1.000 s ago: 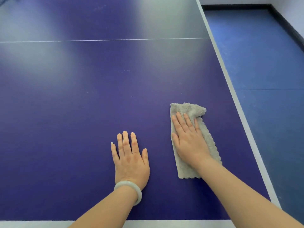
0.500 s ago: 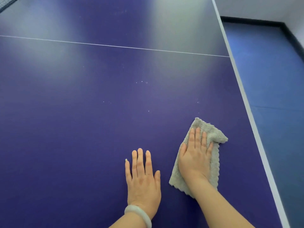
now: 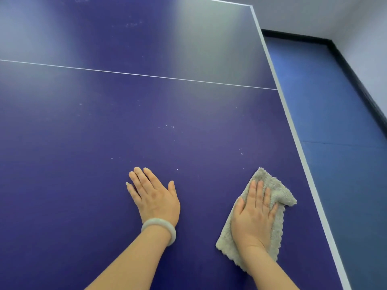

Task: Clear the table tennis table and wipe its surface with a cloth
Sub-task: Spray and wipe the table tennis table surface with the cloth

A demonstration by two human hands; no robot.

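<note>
Blue floor [image 3: 335,105] and black skirting [image 3: 356,76] run along the right. Purple table tennis table [image 3: 94,126] fills the rest, with a white line [image 3: 146,75] crossing it and glare at the far end.

Cloth [image 3: 280,191]: grey-beige, fleecy, folded into a strip, scalloped hem. Lies flat near the table's right-hand edge, long axis near-to-far, tilted slightly right.

Right hand [image 3: 254,218] rests on the cloth's middle, fingers straight and together, palm pressing down, nothing pinched.

Left hand [image 3: 154,198] lies flat on bare table, well apart to the cloth's left, fingers straight. Pale bangle [image 3: 160,228] on the wrist.

White specks [image 3: 241,152] sit just ahead of the cloth's far tip, with others further ahead-left.

Judgement: next stroke wants to go forward and leftward. Right hand is nearer.
</note>
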